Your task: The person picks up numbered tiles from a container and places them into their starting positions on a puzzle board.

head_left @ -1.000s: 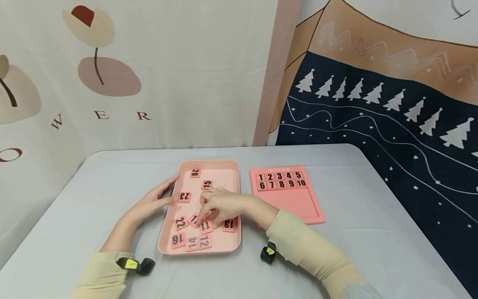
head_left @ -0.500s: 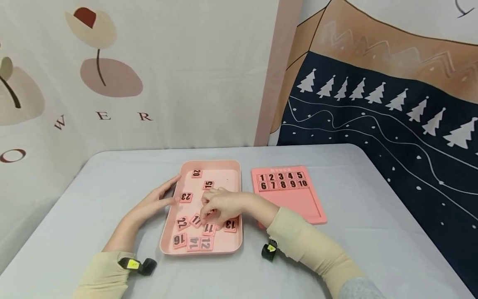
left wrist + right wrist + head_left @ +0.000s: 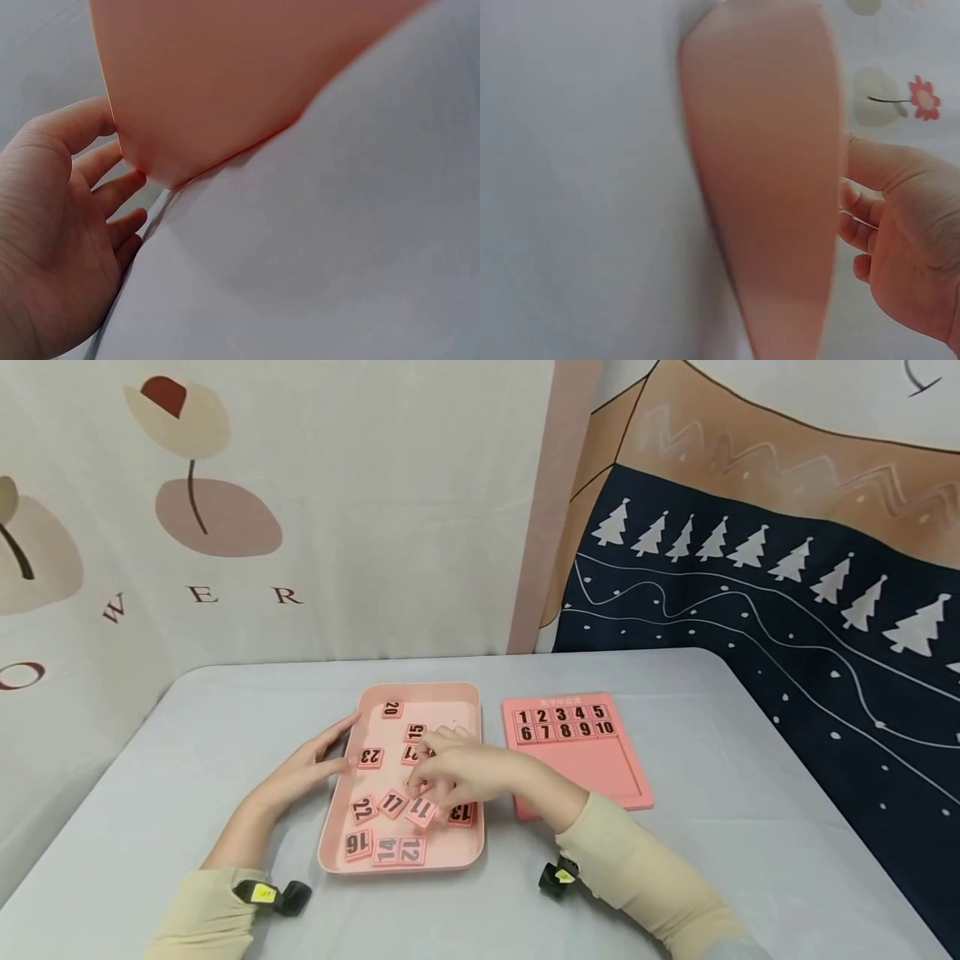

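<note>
A pink tray (image 3: 327,827) holds several pink number tiles, among them tile 17 (image 3: 392,804), tile 13 (image 3: 461,814) and tile 22 (image 3: 363,810). My right hand (image 3: 468,770) is over the tray, its thumb and fingertips pinching tile 11 (image 3: 422,812), which looks tilted. In the right wrist view the tray wall hides those fingertips. My left hand (image 3: 307,764), fingers spread and relaxed, touches the tray's left side; in the left wrist view the fingertips (image 3: 133,182) meet the outer wall.
To the right of the tray lies a pink number board (image 3: 573,770) with tiles 1 to 10 in its top two rows. The table (image 3: 225,710) has a pale cloth. Printed curtains (image 3: 420,527) hang behind it.
My right hand has shifted slightly right, and tile 11 has turned and moved with it. Tiles 17 and 21 show more fully. My left hand stays at the tray.
</note>
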Tool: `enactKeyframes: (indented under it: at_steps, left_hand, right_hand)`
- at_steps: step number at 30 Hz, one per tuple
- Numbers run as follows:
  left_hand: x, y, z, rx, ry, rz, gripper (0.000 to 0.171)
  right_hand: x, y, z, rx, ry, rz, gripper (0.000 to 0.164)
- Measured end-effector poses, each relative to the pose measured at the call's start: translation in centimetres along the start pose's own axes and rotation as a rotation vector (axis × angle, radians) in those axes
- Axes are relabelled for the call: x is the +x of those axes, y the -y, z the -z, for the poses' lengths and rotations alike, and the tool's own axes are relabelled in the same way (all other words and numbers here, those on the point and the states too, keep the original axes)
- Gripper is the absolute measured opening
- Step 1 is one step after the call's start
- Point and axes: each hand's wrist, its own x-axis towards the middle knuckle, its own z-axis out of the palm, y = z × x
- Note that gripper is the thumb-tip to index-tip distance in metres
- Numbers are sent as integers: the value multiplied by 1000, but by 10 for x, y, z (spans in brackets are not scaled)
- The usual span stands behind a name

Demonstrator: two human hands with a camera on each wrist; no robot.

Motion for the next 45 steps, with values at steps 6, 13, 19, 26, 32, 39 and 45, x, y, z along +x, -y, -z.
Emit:
enactKeyframes:
  at_steps: [6,13,19,26,32,39,45]
  left_hand:
    - [1,0,0,-5,6,1,76]
    - [1,-2,0,5,5,-4,77]
    - [1,-2,1,-6,10,-5,76]
    - [1,-1,1,-2,11,-8,75]
    - [0,0,1,-5,10,-6,76]
    - [-1,0,1,8,4,-9,77]
    - [0,-1,0,8,3,-10,77]
  right_hand:
    - [-23,3,10,1,-135,-64,31]
    - [-55,1,17,48,-284,-204,29]
    - [-80,-6,17,32,-397,-361,29]
    - [-100,-16,6,-16,-502,-544,28]
    - [-108,-18,-5,-33,-593,-710,30]
    - [-105,-17,-15,-70,-668,-848,32]
    - [-98,-16,-24,-86,-659,-929,31]
